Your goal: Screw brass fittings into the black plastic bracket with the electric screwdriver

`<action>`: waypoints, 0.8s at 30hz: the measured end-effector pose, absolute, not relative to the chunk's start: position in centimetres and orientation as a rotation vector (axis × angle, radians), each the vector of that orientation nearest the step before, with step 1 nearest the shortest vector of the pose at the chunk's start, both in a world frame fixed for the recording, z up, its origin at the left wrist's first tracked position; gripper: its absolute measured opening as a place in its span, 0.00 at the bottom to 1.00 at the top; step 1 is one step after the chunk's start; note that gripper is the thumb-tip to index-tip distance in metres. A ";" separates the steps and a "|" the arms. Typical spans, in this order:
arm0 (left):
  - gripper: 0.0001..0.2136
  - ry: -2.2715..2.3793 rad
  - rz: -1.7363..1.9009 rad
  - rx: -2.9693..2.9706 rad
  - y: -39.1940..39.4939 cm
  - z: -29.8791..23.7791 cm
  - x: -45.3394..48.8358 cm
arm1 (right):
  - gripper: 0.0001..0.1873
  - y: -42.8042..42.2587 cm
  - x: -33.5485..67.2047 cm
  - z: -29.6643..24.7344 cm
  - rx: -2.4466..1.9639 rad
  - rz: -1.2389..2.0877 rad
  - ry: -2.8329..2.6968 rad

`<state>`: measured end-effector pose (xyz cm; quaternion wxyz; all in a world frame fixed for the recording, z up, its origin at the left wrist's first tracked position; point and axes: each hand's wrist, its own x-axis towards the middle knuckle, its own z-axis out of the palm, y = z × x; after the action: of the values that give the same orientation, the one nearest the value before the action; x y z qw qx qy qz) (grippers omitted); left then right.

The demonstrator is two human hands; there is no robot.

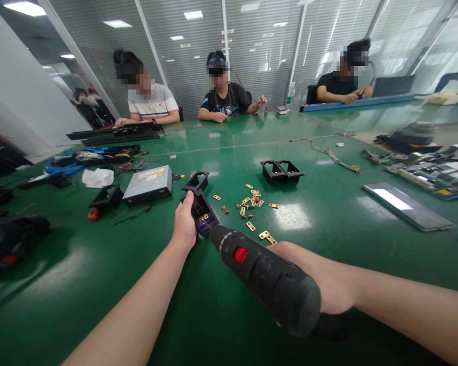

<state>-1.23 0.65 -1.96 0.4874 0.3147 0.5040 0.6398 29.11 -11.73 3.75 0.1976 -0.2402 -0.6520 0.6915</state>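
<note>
My left hand [185,223] is closed around a black box [202,203], well short of the tabletop's [343,218] far edge; my right hand [330,284] wraps a drill [267,279], its tip at the box. Loose brass plates [251,226] lie just beyond the drill.

The drill [267,279] looks matt plastic; the small plates [251,225], shiny metal; the surface [99,264], smooth and glossy.

Glossy green table [198,305], scattered brass plates [251,226], double black frame [275,177], grey disc drive [147,187], possibly circuit boards [438,173].
</note>
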 end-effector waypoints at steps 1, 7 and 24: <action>0.34 1.227 1.553 0.766 0.7 -2.0 -1.3 | 0.37 -11.7 29.1 3.7 -0.668 1.939 -1.818; 0.34 1.225 1.548 0.762 0.7 -2.3 -1.4 | 0.35 -11.5 29.2 3.3 -0.655 1.896 -1.863; 0.32 1.213 1.556 0.746 0.9 -2.5 -1.6 | 0.34 -11.7 29.2 2.9 -0.653 1.929 -1.829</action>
<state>-1.61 0.85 -2.49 0.4933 0.3078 0.5003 0.6416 29.15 -11.69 2.89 0.2010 -0.2339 -0.6545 0.6903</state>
